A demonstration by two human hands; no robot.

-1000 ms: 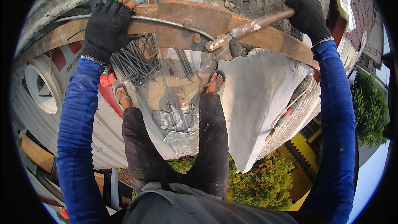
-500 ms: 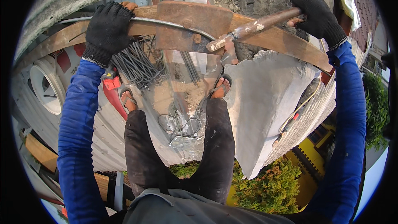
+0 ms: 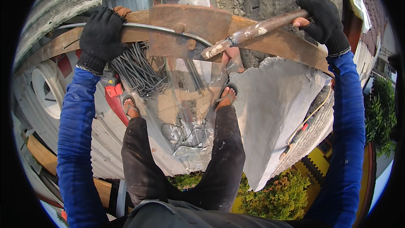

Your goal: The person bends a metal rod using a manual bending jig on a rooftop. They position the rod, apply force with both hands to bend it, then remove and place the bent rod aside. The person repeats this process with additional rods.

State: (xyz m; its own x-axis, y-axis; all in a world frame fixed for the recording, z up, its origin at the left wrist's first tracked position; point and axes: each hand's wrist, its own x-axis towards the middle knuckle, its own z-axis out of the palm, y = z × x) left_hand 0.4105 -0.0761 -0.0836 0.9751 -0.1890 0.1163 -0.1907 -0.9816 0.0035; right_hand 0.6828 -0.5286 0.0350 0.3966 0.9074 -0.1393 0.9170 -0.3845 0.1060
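My left hand (image 3: 100, 38), in a black knit glove, is closed over a thin grey metal rod (image 3: 154, 27) and the edge of a wooden plank (image 3: 278, 44). The rod runs along the plank and across a rusty metal plate (image 3: 168, 47), passing by two short round pegs on it. My right hand (image 3: 322, 21), gloved with bare fingertips, grips the far end of a rusty pipe-handled bar (image 3: 261, 28) speckled with pale residue. The bar lies slanted over the plank; its near end meets the rod's tip beside the plate. How the two join is not plain.
Beneath the plank lies a bundle of bent dark rods (image 3: 139, 69), with several straight rods (image 3: 194, 76) alongside. A red-and-black tool (image 3: 113, 88) and a white bucket (image 3: 45, 90) are at left. A grey sheet (image 3: 270, 114) lies at right, near a roof edge above a shrub (image 3: 272, 194).
The plank, plate, rod and both hands appear slightly further left in view. The bar's angle over the plank looks nearly the same, and both grips are kept.
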